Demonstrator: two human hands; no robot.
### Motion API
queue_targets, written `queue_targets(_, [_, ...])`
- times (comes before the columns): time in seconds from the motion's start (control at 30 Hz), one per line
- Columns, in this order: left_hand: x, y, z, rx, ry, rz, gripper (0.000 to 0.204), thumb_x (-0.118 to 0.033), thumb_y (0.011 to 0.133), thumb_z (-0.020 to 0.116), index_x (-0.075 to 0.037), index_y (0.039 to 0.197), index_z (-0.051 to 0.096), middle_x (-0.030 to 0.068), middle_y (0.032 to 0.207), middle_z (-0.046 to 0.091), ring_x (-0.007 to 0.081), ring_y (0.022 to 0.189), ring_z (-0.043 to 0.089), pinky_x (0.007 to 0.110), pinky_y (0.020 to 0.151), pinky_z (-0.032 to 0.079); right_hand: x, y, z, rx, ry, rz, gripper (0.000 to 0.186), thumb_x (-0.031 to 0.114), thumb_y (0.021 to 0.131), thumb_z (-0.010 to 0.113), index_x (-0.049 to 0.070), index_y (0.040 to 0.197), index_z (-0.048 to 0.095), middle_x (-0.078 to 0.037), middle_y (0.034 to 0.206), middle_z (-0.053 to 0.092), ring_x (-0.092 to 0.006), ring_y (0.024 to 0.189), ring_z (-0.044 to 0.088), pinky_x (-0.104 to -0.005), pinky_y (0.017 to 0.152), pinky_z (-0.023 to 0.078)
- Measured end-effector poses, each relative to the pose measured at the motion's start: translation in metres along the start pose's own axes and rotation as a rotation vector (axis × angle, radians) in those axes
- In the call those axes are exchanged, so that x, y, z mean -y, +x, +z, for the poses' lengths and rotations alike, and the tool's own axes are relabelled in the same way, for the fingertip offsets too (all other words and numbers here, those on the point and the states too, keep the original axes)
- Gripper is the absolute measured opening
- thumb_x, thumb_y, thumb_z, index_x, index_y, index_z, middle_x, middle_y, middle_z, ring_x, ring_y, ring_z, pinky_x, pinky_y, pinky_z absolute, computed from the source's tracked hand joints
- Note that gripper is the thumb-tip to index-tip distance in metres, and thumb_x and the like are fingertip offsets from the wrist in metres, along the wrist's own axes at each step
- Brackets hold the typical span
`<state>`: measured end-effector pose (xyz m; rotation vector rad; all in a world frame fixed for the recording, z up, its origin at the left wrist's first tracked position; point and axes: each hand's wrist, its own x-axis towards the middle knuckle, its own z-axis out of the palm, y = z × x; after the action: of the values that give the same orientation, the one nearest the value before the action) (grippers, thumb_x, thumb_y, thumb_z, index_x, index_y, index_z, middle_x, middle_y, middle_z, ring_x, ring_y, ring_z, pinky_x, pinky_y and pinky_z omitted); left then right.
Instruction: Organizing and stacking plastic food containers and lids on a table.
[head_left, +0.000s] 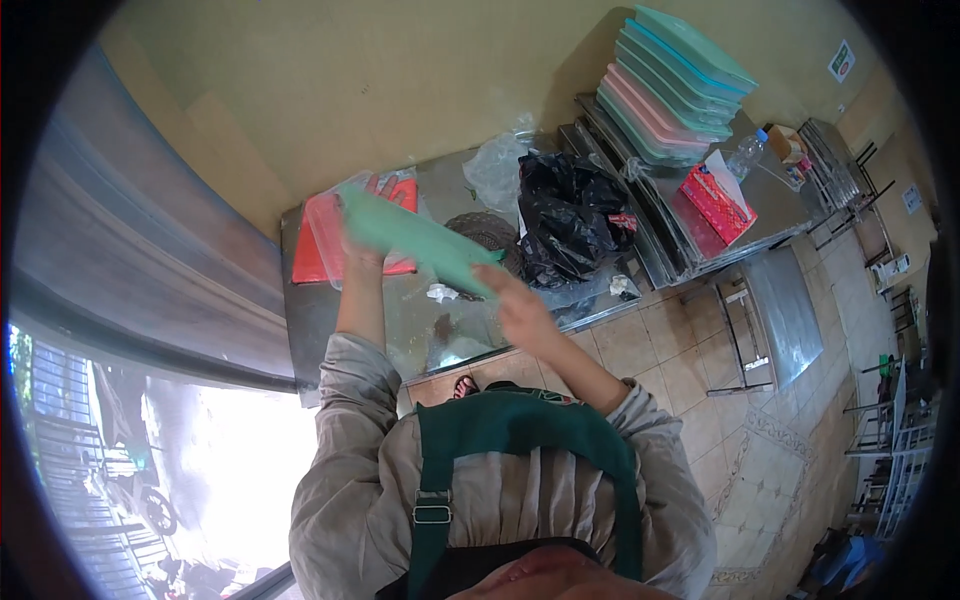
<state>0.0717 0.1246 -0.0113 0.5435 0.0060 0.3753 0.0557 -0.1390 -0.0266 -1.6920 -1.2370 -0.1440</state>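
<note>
A pale green plastic tray or lid (425, 235), blurred, is held slanting over the metal table (312, 325). My right hand (512, 305) grips its lower right end. My left hand (362, 250) is behind its upper left end, largely hidden, with fingertips showing above it; whether it grips the piece is unclear. Beneath and beside that hand are a translucent pink piece (322, 230) and a red flat piece (308, 262). A dark woven round item (475, 225) is partly covered by the green piece. A crumpled white scrap (443, 292) rests below it.
Black plastic bags (565, 215) and a clear bag (490, 170) occupy the table. A tall stack of green and pink lids (670, 95), a red-pink box (718, 200) and a bottle (745, 155) stand at right. A steel table (785, 310) is beyond. Grey curtain (155, 240) hangs left.
</note>
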Motion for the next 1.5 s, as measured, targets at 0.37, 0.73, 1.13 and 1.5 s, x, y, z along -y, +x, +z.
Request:
queue_targets(0.37, [0.023,-0.088,-0.005,0.095,0.039,-0.258,0.06,-0.05,0.081,0.042,-0.003,0.117,0.04,0.0098,0.106,0.053,0.021,0.093,0.054,0.034,0.078,0.046,-0.008,-0.01,-0.046,-0.306,1.189,0.56,0.045,-0.011,0.064,0.056,-0.002,0.107,0.048,-0.009,0.097,0.057,-0.0167,0.088,0.054,-0.0285,0.078,0.044])
queue_targets(0.73, [0.023,-0.116,0.009,0.098,0.458,-0.253,0.063,-0.05,0.076,0.048,0.0,0.114,0.042,0.0096,0.102,0.054,0.0179,0.089,0.056,0.029,0.074,0.047,0.013,0.03,-0.077,-0.211,-0.661,-0.037,0.061,0.007,0.062,0.055,0.012,0.121,0.039,-0.017,0.127,0.025,-0.0415,0.113,0.027,-0.0499,0.088,0.027])
queue_targets(1.13, [0.023,-0.128,0.015,0.072,0.534,-0.139,0.062,-0.05,0.077,0.048,0.002,0.111,0.044,0.0091,0.1,0.055,0.0162,0.088,0.055,0.028,0.073,0.047,-0.006,0.005,-0.06,-0.059,-0.685,-0.112,0.04,-0.001,0.06,0.053,0.009,0.098,0.054,-0.009,0.122,0.036,-0.0354,0.111,0.031,-0.0455,0.084,0.031])
queue_targets(1.5, [0.015,-0.124,0.024,-0.053,0.611,-0.089,0.062,-0.051,0.077,0.047,-0.001,0.113,0.044,0.008,0.103,0.054,0.0168,0.092,0.053,0.029,0.076,0.045,-0.023,0.007,-0.079,-0.229,-0.131,0.329,0.008,-0.003,0.07,0.052,0.003,0.075,0.051,-0.011,0.094,0.049,-0.0207,0.077,0.047,-0.0267,0.064,0.04])
